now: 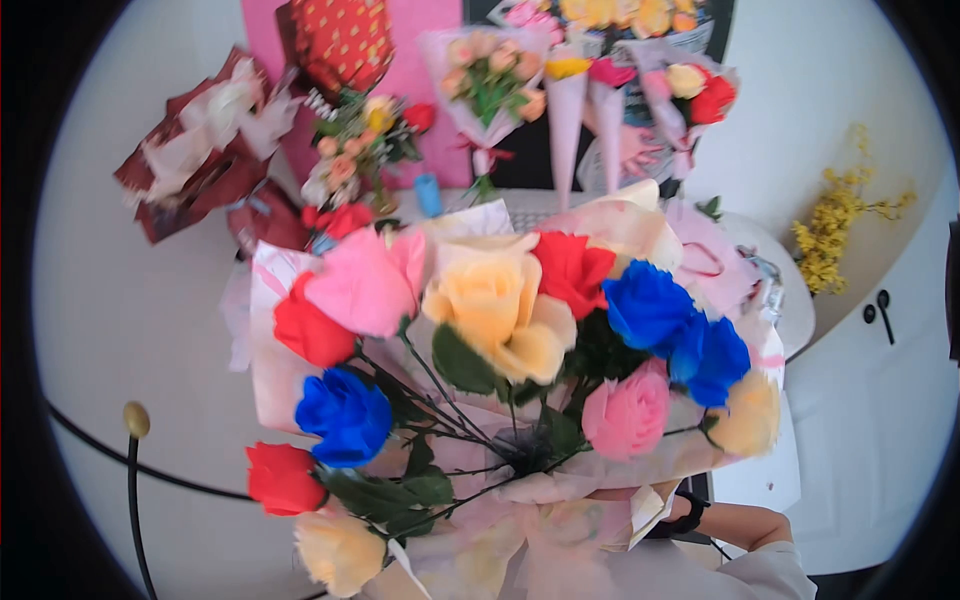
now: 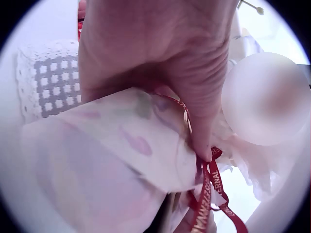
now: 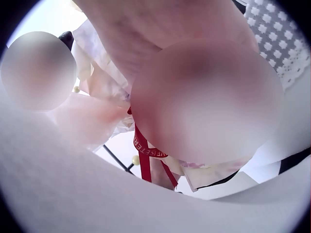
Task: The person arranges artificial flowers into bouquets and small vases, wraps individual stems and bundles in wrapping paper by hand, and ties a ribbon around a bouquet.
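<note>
One thumb, left hand (image 2: pixel 155 53), bent down past the edge of the paper wrap (image 2: pixel 112 155), tip pressed on a red ribbon (image 2: pixel 201 208) and pinching it there. Other left fingers hidden behind the paper; can't tell how bent. Right hand (image 3: pixel 182 34) close to the same ribbon, fingers under a round blur in its wrist view; can't tell whether spread, pressed together or pinching. Ribbon looped at the wrap, pale lettering along it, loose ends hanging.

Above that, the bouquet (image 1: pixel 565 430), centred in the head view, both hands out of sight behind or below it there. Only the right forearm showing, black band (image 1: pixel 690 512) at the wrist. Blooms fanned out on dark stems: red, blue (image 1: pixel 343 418), pink (image 1: pixel 627 412) and cream roses, big cream rose (image 1: pixel 485 290) in the middle, green leaves between. Pale paper flared around the back and sides.

Grey cloth (image 2: pixel 57 82) with a lace edge beside the left hand.

Farther out: maroon bouquet (image 1: pixel 160 170) at left, peach bouquet (image 1: pixel 488 75) and slim pink cones (image 1: pixel 566 130) at the back, before pink and black boards. Blue cylinder (image 1: pixel 428 195) near the mixed flowers (image 1: pixel 345 165). Yellow sprigs (image 1: pixel 830 240) at right, near a white door (image 1: pixel 870 440). Gold-knobbed rod (image 1: pixel 137 420) at lower left.
</note>
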A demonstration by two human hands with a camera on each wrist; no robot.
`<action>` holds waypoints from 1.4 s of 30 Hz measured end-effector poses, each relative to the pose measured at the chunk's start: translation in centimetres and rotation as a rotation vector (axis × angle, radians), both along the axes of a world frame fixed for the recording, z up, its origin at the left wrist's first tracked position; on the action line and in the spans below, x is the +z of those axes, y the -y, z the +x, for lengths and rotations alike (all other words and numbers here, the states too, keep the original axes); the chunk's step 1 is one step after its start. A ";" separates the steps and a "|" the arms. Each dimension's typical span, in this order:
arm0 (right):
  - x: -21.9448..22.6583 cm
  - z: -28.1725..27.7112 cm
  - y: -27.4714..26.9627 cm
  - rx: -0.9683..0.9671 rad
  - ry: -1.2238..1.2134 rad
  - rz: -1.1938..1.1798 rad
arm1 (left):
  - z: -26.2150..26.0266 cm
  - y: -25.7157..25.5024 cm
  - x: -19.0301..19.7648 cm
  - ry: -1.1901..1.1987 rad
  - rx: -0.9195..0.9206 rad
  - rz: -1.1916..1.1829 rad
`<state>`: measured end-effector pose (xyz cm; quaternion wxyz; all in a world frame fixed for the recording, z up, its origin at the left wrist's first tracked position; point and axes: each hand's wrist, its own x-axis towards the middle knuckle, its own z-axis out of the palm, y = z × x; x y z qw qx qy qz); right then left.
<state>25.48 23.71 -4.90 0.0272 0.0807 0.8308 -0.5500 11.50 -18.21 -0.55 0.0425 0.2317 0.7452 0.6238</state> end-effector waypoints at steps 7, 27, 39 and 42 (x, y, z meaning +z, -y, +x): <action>-1.9 0.2 7.4 0.182 0.077 -0.150 | 4.6 4.0 -0.4 0.076 0.150 -0.135; 13.6 -7.1 11.0 -0.138 -0.296 0.587 | 1.1 0.1 -0.2 0.155 0.132 -0.250; 10.6 -7.3 12.8 -0.128 -0.101 0.751 | 0.2 -0.8 -0.9 0.233 0.140 -0.265; 9.8 -6.8 12.0 -0.002 -0.148 0.605 | 0.0 -0.7 -0.9 0.230 0.142 -0.266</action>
